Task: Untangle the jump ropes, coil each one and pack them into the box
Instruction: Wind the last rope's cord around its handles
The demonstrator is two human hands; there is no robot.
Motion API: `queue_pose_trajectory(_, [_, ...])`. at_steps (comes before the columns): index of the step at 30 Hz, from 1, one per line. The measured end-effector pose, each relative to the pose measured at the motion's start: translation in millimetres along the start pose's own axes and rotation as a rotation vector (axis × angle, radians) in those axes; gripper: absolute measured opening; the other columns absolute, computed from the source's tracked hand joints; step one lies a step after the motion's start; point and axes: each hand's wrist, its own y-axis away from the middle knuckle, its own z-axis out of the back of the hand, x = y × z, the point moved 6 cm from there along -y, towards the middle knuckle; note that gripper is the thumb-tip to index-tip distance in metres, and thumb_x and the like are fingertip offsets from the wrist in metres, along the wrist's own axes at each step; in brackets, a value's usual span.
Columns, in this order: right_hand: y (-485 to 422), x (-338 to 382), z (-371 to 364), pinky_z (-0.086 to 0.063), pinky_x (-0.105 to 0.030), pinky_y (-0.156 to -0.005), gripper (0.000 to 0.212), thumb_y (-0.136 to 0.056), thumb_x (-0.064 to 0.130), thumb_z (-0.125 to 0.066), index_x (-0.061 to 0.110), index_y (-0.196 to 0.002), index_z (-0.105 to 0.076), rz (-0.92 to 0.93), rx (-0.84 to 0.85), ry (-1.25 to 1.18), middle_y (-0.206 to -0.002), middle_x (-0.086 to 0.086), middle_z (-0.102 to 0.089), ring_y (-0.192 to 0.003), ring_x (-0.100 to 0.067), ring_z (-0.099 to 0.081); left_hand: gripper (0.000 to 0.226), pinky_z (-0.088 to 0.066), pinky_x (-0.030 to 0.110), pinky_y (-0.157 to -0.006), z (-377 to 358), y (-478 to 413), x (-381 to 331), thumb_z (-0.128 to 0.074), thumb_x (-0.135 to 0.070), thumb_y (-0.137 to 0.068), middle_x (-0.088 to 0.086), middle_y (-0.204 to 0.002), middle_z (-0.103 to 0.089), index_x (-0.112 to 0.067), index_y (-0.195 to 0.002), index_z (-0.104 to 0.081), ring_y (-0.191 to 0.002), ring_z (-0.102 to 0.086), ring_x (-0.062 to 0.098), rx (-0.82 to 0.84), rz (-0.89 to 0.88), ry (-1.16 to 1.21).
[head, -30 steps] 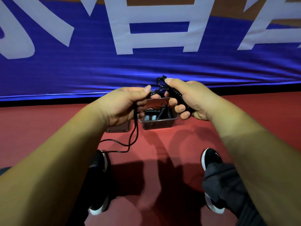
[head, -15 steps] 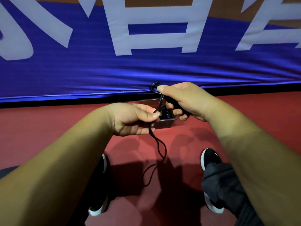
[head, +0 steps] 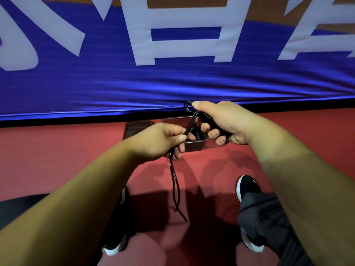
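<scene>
Red floor runs out to a blue banner with white letters, and the box sits on the floor just short of it, straight ahead of me. My right grip is clenched round a ribbed black handle, held above the box; whether it holds one handle or two I cannot tell. My left grip pinches the rope between thumb and forefinger just below the handle. From there two strands hang down between my shoes.

I judge this to be the coiling step. To do it well I should hold the handle steady, let both strands slide through the pinch so they lie side by side without a twist, and lay each turn snug against the one before. That should make a bundle small enough for the box.

Something dark and coiled already lies in the box, probably another rope, so space may be tight. A dark lid lies just beside the box on its left. The loose tail hangs near my left shoe and could snag there, and my left grip hides the box's near corner.
</scene>
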Motion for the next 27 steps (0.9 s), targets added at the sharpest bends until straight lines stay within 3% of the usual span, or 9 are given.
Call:
queue_pose_trajectory(3, [2,-5,-12,-0.024,-0.019,-0.048,0.044,-0.093,0.062,-0.07,0.019,-0.101,-0.064,-0.043,0.086,0.001,-0.069,0.001,-0.052,-0.049,-0.011,-0.032,0.022,-0.057,0.034,-0.07,7,-1,8,-0.052,-0.007,-0.108,0.008,-0.084,-0.071,-0.013,-0.109,-0.073,-0.074,-0.067,0.02,-0.036,0.046,-0.087])
queue_pose_trajectory(6, [8,-10,-28,-0.02,-0.018,-0.046,0.044,-0.096,0.064,-0.063,0.02,-0.095,-0.062,-0.115,0.252,0.014,-0.069,0.004,-0.047,-0.047,-0.009,-0.029,0.023,-0.054,0.023,-0.058,14,-2,4,-0.057,-0.006,-0.105,0.004,-0.077,-0.071,-0.015,-0.09,-0.072,-0.065,-0.067,0.01,-0.138,0.056,-0.111])
queue_pose_trajectory(9, [17,-20,-44,-0.015,-0.017,-0.044,0.046,-0.098,0.067,-0.055,0.021,-0.092,-0.06,-0.234,0.46,0.047,-0.069,0.006,-0.041,-0.044,-0.005,-0.026,0.033,-0.042,0.014,-0.051,19,3,-11,-0.059,0.002,-0.096,-0.008,-0.06,-0.066,-0.02,-0.073,-0.07,-0.049,-0.055,-0.003,-0.216,-0.066,-0.218])
queue_pose_trajectory(14, [28,-39,-58,-0.022,-0.013,-0.04,0.059,-0.097,0.068,-0.053,0.013,-0.113,-0.067,-0.409,0.658,0.095,-0.068,0.006,-0.038,-0.041,-0.003,-0.029,0.024,-0.051,0.024,-0.061,32,4,-23,-0.07,0.007,-0.086,0.01,-0.078,-0.075,-0.015,-0.087,-0.08,-0.064,-0.062,0.012,-0.172,-0.168,-0.15])
queue_pose_trajectory(16, [27,-41,-56,-0.024,-0.013,-0.039,0.06,-0.099,0.068,-0.053,0.017,-0.127,-0.068,-0.432,0.653,0.093,-0.07,0.005,-0.04,-0.043,-0.002,-0.031,0.022,-0.055,0.031,-0.062,37,1,-29,-0.075,0.005,-0.083,0.011,-0.083,-0.076,-0.016,-0.087,-0.081,-0.065,-0.066,0.024,-0.199,-0.179,-0.161])
queue_pose_trajectory(17, [25,-40,-55,-0.025,-0.013,-0.039,0.054,-0.1,0.067,-0.053,0.022,-0.123,-0.071,-0.434,0.637,0.081,-0.072,0.005,-0.042,-0.044,-0.002,-0.032,0.022,-0.058,0.037,-0.066,38,1,-35,-0.078,0.003,-0.082,0.008,-0.085,-0.076,-0.018,-0.086,-0.081,-0.069,-0.069,0.029,-0.224,-0.205,-0.197])
queue_pose_trajectory(20, [17,-35,-47,-0.027,-0.014,-0.04,0.054,-0.101,0.069,-0.05,0.028,-0.084,-0.08,-0.391,0.493,0.024,-0.075,0.004,-0.047,-0.048,-0.003,-0.035,0.028,-0.056,0.037,-0.078,42,1,-51,-0.078,-0.003,-0.08,-0.005,-0.09,-0.069,-0.029,-0.088,-0.082,-0.081,-0.069,0.016,-0.34,-0.336,-0.491])
queue_pose_trajectory(24, [0,-30,-39,-0.035,-0.017,-0.044,0.054,-0.101,0.075,-0.044,0.024,-0.095,-0.062,-0.307,0.232,-0.044,-0.071,0.005,-0.052,-0.051,-0.006,-0.04,0.039,-0.05,0.031,-0.078,40,1,-57,-0.067,-0.002,-0.088,-0.007,-0.096,-0.061,-0.032,-0.108,-0.08,-0.087,-0.065,0.018,-0.361,-0.417,-0.842])
queue_pose_trajectory(27, [-9,-25,-36,-0.049,-0.025,-0.05,0.054,-0.103,0.071,-0.045,0.021,-0.099,-0.063,-0.188,0.075,-0.028,-0.07,0.004,-0.058,-0.051,-0.009,-0.049,0.035,-0.053,0.044,-0.075,34,-2,-52,-0.062,0.002,-0.085,-0.002,-0.097,-0.058,-0.024,-0.107,-0.068,-0.086,-0.061,0.027,-0.419,-0.353,-0.9])
